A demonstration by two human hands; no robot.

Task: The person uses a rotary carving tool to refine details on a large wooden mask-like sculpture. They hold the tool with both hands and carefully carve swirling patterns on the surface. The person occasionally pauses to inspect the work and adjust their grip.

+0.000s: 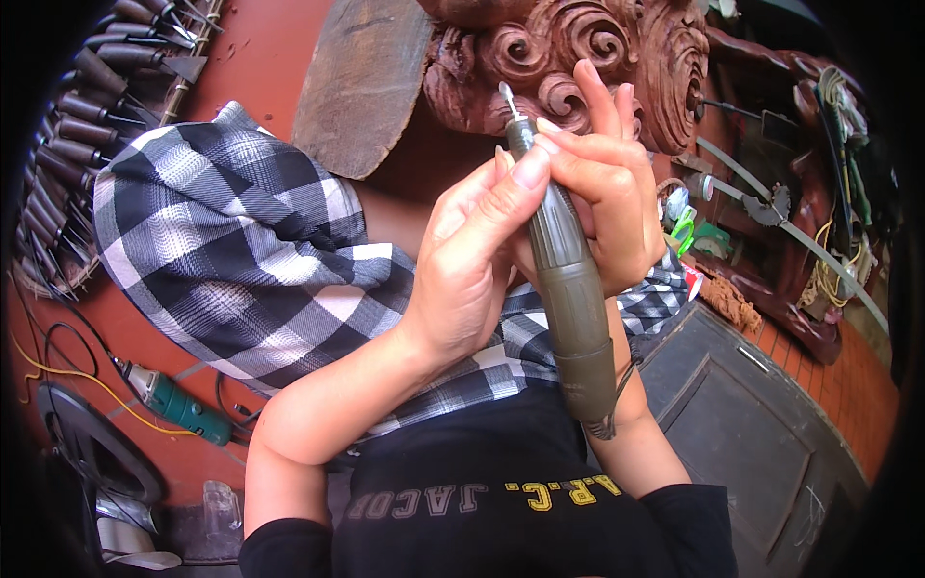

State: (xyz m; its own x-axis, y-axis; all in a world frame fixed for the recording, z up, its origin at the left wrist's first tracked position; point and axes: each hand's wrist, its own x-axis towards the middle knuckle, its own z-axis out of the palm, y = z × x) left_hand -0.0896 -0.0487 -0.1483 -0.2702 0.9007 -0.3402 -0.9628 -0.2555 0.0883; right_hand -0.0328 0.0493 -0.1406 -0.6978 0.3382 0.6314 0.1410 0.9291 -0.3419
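**Bit set at the carving's scrollwork**

At twelve o'clock, the reddish carved wood fills the top. Below it both hands pinch the olive rotary handpiece: left hand thumb pressed on its neck, right hand wrapped behind. Judged step: positioning the bit; next needs steady contact.

No pkgs, signs, screens; maybe none.

Bright, even daylight with soft shadows and warm colour; centre sharp, far right slightly overexposed. Fisheye bending stretches the edges, and black vignette fills the corners.
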